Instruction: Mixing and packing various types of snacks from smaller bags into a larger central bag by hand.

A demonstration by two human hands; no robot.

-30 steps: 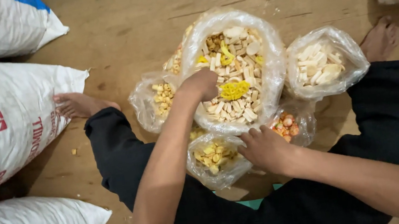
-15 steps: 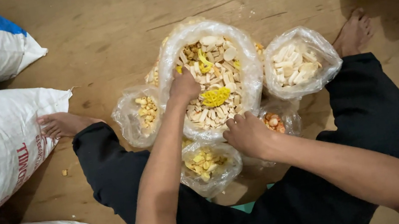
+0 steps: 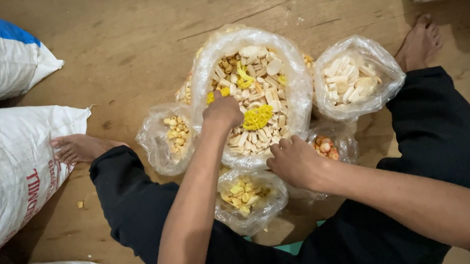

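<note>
- Left hand (image 3: 222, 113), fingers curled together, is dug into the mixed crackers in the large clear bag (image 3: 295, 72) on the floor between the legs.
- Right hand (image 3: 294, 162) pinches that bag's near rim.
- 4 smaller bags (image 3: 387, 67) crowd its sides; white sacks (image 3: 2, 169) hem the left, bare wooden floor (image 3: 123, 24) lies beyond.

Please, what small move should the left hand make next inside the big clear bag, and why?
Probably close the left hand on a handful and lift it out. It is already down among the mixed pale sticks and yellow pieces in the large clear plastic bag, while the right hand steadies the near rim. Whether it grips anything is hidden.
</note>
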